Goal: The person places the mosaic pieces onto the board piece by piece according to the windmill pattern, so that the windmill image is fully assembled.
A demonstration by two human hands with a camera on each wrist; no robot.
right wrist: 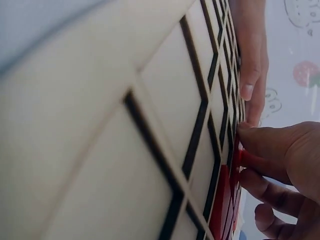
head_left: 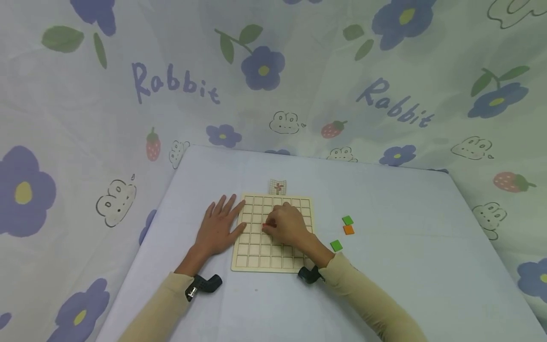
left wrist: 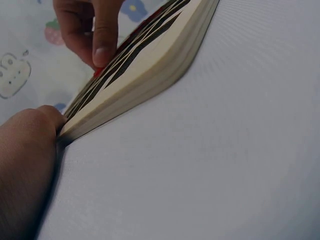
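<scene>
A square wooden grid board lies on the table in the head view. My right hand is over its middle, thumb and fingertips pinching a small red tile close over the grid. Beside that tile, in the right wrist view, more red shows in the board's cells; the hand covers this spot in the head view. My left hand lies flat with spread fingers, its thumb and fingertips at the board's left edge. The left wrist view shows the left hand against the board's corner.
Two green tiles, one nearer and one farther, and an orange tile lie right of the board. A small card with a gridded flower picture touches the board's far edge. A patterned curtain hangs behind the white table.
</scene>
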